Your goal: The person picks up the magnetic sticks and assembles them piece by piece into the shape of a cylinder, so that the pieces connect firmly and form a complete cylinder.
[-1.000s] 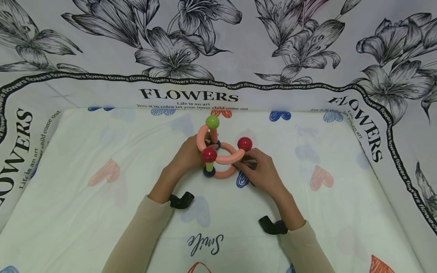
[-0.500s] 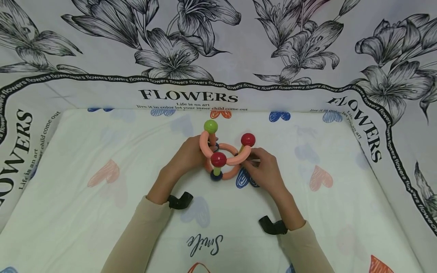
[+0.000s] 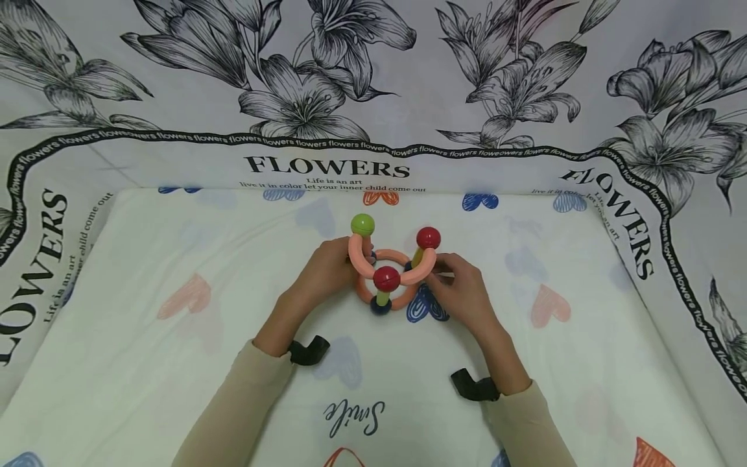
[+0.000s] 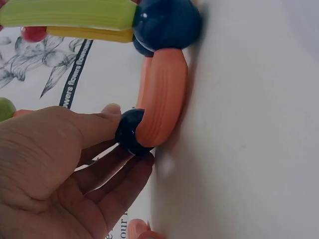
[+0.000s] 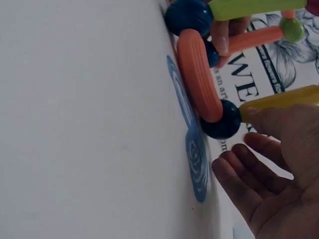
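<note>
A toy frame of balls and rods stands on the white cloth. Its base is a ring of curved orange rods (image 3: 362,292) and dark blue balls (image 3: 381,305). Short uprights carry red balls (image 3: 386,279) and a green ball (image 3: 362,224), linked on top by curved orange rods (image 3: 419,269). My left hand (image 3: 329,269) pinches a dark blue ball (image 4: 130,130) of the base between thumb and fingers. On the other side, the thumb of my right hand (image 5: 284,169) touches the yellow rod (image 5: 284,100) beside another blue ball (image 5: 222,120); its other fingers extend apart from it.
The white cloth (image 3: 233,389) bears printed hearts and the word Smile. Behind it hangs a grey-white cloth (image 3: 420,97) with printed flowers and lettering. A black bent piece sits at each wrist, such as the left wrist piece (image 3: 309,351).
The toy frame has turned and shifted slightly right, its front red ball moving right and nearer. Both hands have followed it a little rightward. The head view has shifted slightly.
</note>
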`<state>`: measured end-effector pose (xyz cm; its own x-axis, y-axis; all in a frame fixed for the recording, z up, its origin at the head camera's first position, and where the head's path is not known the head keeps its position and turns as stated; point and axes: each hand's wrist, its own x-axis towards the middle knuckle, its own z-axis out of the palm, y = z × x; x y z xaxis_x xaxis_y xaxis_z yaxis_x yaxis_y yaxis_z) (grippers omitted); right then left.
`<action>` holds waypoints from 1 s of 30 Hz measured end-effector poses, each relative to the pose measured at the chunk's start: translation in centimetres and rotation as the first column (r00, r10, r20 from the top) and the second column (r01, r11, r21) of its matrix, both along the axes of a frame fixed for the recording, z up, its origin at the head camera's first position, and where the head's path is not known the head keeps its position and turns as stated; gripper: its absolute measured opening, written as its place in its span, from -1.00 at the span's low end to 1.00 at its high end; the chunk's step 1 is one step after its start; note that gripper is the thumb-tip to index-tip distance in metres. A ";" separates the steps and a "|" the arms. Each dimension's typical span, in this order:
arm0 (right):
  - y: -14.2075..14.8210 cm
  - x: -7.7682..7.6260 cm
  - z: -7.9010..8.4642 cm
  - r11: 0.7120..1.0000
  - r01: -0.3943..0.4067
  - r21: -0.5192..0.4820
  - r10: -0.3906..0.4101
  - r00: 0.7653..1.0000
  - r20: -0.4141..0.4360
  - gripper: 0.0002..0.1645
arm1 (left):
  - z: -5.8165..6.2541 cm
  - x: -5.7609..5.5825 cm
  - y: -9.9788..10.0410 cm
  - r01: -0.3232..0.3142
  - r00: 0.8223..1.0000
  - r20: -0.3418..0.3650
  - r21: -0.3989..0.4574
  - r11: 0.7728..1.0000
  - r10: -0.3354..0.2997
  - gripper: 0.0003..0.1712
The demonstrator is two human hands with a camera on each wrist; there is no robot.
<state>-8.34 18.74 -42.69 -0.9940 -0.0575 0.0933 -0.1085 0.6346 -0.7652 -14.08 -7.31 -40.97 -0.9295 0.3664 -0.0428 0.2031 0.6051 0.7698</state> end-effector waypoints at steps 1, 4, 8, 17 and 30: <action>0.0 0.1 -0.1 1.000 -0.004 0.000 0.004 1.000 0.004 -0.55 | 0.0 0.1 0.0 -0.001 1.000 -0.001 -0.003 1.000 0.001 -0.90; -0.1 0.4 -0.1 1.000 -0.018 -0.005 0.018 1.000 -0.001 -0.55 | 0.1 0.2 -0.1 -0.008 1.000 -0.004 -0.013 1.000 0.008 -0.86; -0.4 1.2 0.3 0.999 -0.033 0.001 0.033 0.999 -0.022 -0.58 | 0.1 0.4 -0.2 -0.023 1.000 -0.021 -0.029 0.999 0.023 -0.87; -1.1 3.8 1.2 0.999 -0.032 0.040 0.036 0.994 -0.105 -0.71 | -0.4 1.1 0.1 -0.027 0.995 -0.096 -0.049 0.998 0.023 -0.94; -4.3 4.7 1.1 0.982 -0.186 0.002 0.186 0.982 0.005 -0.47 | -0.5 1.1 0.5 -0.052 0.990 -0.131 -0.070 0.996 0.043 -0.89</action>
<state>-3.68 14.46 -41.59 -0.9663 -0.2421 0.0879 -0.2212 0.6055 -0.7645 -12.96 -6.85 -41.52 -0.9452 0.3220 0.0542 0.2679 0.6700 0.6923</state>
